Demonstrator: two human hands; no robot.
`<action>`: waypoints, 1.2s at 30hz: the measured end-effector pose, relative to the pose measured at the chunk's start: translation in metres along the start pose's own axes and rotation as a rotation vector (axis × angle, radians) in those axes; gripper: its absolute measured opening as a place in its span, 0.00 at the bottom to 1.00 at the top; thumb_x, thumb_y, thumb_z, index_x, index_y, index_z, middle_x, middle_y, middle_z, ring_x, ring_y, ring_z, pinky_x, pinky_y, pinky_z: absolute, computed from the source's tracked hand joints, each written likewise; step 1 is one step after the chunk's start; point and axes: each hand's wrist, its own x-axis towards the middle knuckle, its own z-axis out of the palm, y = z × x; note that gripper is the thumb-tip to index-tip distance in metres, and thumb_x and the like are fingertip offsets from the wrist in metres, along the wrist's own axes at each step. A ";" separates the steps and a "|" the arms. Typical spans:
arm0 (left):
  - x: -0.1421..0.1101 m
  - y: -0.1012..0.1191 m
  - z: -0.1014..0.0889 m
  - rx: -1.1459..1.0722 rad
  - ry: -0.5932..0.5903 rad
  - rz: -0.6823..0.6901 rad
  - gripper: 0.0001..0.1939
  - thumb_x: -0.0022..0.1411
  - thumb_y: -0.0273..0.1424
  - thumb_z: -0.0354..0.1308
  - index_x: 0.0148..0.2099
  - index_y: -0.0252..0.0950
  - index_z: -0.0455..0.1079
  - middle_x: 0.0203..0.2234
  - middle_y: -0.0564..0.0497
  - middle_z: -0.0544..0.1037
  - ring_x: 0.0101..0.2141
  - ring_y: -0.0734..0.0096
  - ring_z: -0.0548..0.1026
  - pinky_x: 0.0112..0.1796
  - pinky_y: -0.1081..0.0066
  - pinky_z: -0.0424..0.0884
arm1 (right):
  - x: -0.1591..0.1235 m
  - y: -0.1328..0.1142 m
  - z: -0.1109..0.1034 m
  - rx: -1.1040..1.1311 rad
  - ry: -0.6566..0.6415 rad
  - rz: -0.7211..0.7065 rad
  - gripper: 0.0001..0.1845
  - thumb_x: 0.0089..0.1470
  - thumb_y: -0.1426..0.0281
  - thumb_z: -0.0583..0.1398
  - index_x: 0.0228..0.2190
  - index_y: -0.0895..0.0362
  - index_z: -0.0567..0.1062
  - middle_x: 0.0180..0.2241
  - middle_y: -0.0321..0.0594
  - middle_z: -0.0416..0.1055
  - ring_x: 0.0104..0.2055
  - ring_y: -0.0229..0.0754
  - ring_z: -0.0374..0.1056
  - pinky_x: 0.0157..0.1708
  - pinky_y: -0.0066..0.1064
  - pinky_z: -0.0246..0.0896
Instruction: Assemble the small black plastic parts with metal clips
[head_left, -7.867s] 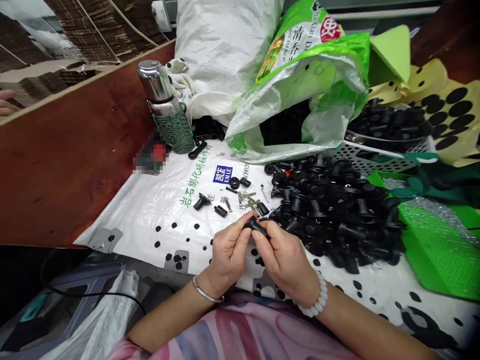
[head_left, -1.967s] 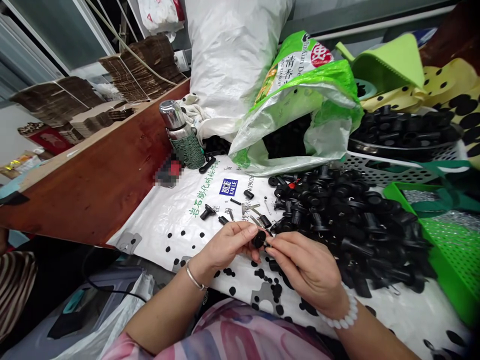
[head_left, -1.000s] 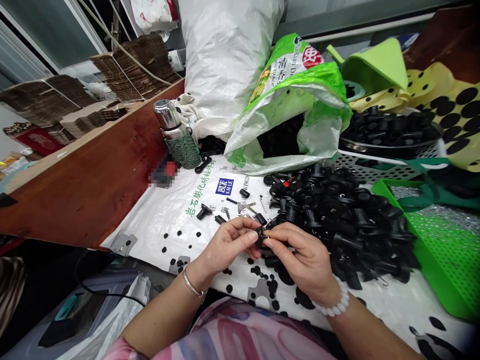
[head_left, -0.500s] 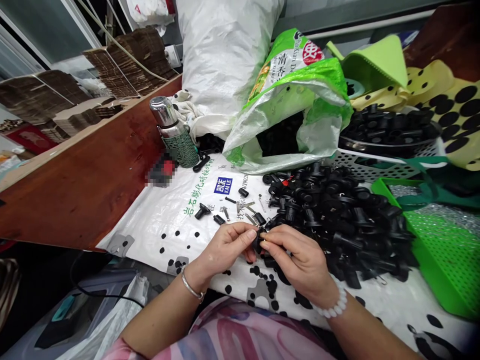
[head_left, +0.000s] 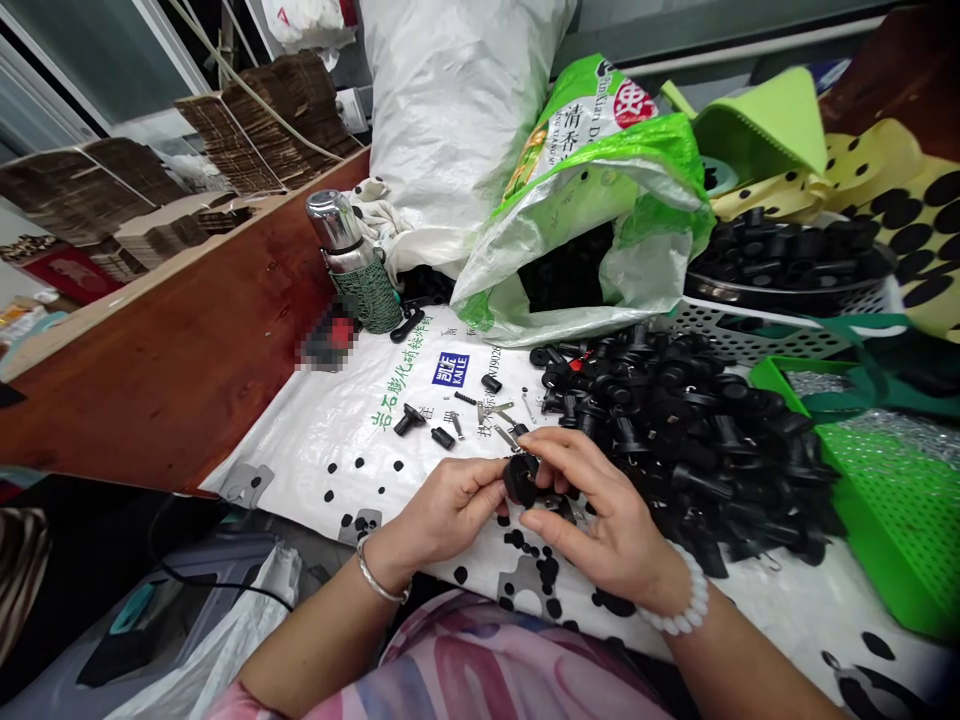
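Observation:
Between my hands sits a round black plastic part [head_left: 521, 480], pinched by the fingers of my left hand [head_left: 442, 510] and my right hand [head_left: 592, 500]. Its lower end is hidden by my fingers. A heap of similar black parts [head_left: 690, 440] lies just beyond my right hand. On the dotted white plastic sheet [head_left: 315, 465], a black T-shaped piece [head_left: 409, 420], a short black cylinder [head_left: 442, 437], a thin metal clip [head_left: 508, 438] and a small spring [head_left: 465, 397] lie beyond my left hand.
A steel flask in a green sleeve [head_left: 352, 265] stands by a reddish wooden board [head_left: 172, 370]. Behind the sheet are a white sack [head_left: 450, 130] and a green-and-white bag [head_left: 592, 210]. A green perforated tray [head_left: 885, 490] is at right, below a wire basket [head_left: 750, 335].
My right hand has lifted and its fingers now lie over the top of the black part. The part shows its round face more, and the short cylinder near the sheet's lettering has shifted slightly in view.

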 end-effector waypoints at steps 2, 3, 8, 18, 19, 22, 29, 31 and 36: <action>-0.001 0.001 0.000 -0.038 -0.004 0.002 0.13 0.63 0.29 0.46 0.38 0.33 0.71 0.23 0.52 0.72 0.26 0.75 0.70 0.30 0.77 0.65 | 0.001 -0.001 -0.001 -0.003 -0.067 -0.044 0.27 0.49 0.70 0.60 0.52 0.58 0.63 0.47 0.50 0.62 0.44 0.44 0.64 0.42 0.36 0.65; -0.001 0.001 0.001 -0.046 -0.004 0.001 0.12 0.63 0.28 0.46 0.37 0.32 0.71 0.23 0.52 0.72 0.26 0.75 0.69 0.30 0.77 0.65 | 0.001 -0.001 -0.002 -0.006 -0.076 -0.060 0.26 0.50 0.71 0.60 0.51 0.58 0.64 0.46 0.49 0.63 0.45 0.45 0.64 0.42 0.36 0.65; -0.003 0.000 0.001 -0.090 -0.018 -0.021 0.11 0.63 0.28 0.47 0.34 0.32 0.70 0.22 0.53 0.71 0.25 0.76 0.69 0.28 0.78 0.65 | 0.001 -0.001 -0.001 -0.010 -0.029 -0.072 0.20 0.50 0.72 0.60 0.47 0.58 0.67 0.41 0.48 0.66 0.40 0.42 0.66 0.35 0.32 0.67; -0.004 -0.009 0.012 -0.039 0.106 -0.003 0.13 0.63 0.31 0.46 0.33 0.33 0.70 0.21 0.52 0.71 0.23 0.76 0.68 0.27 0.77 0.64 | 0.002 0.000 0.008 -0.042 0.012 -0.050 0.17 0.51 0.71 0.60 0.44 0.57 0.68 0.39 0.46 0.68 0.37 0.41 0.67 0.35 0.32 0.67; -0.003 -0.011 0.015 0.008 0.143 0.015 0.13 0.63 0.30 0.45 0.33 0.33 0.70 0.21 0.52 0.71 0.23 0.75 0.67 0.27 0.76 0.63 | 0.002 -0.001 0.010 -0.049 0.030 -0.036 0.17 0.51 0.71 0.60 0.44 0.57 0.68 0.38 0.45 0.68 0.34 0.40 0.67 0.33 0.32 0.67; -0.003 -0.015 0.021 0.084 0.215 0.055 0.14 0.64 0.31 0.45 0.33 0.34 0.70 0.21 0.52 0.71 0.23 0.75 0.67 0.27 0.76 0.62 | 0.001 -0.003 0.011 -0.049 0.074 -0.007 0.16 0.50 0.69 0.61 0.42 0.57 0.69 0.34 0.42 0.68 0.28 0.37 0.65 0.30 0.31 0.66; -0.003 -0.015 0.023 -0.117 0.199 -0.011 0.16 0.64 0.36 0.46 0.32 0.32 0.69 0.23 0.51 0.72 0.25 0.74 0.68 0.28 0.75 0.64 | 0.000 -0.007 0.010 -0.059 0.110 -0.048 0.20 0.48 0.67 0.63 0.44 0.58 0.68 0.37 0.45 0.68 0.37 0.42 0.67 0.35 0.33 0.66; -0.004 -0.015 0.023 -0.157 0.190 -0.024 0.16 0.64 0.36 0.46 0.32 0.32 0.69 0.23 0.50 0.73 0.26 0.73 0.69 0.29 0.75 0.65 | -0.001 -0.008 0.008 -0.056 0.119 -0.042 0.23 0.48 0.65 0.63 0.46 0.58 0.67 0.39 0.47 0.68 0.39 0.43 0.67 0.37 0.34 0.67; -0.003 -0.015 0.023 -0.153 0.187 -0.001 0.15 0.64 0.36 0.47 0.32 0.33 0.69 0.21 0.51 0.72 0.24 0.74 0.70 0.28 0.76 0.66 | -0.002 -0.010 0.003 0.000 0.158 0.030 0.10 0.52 0.71 0.58 0.39 0.57 0.70 0.37 0.45 0.68 0.35 0.41 0.67 0.33 0.32 0.67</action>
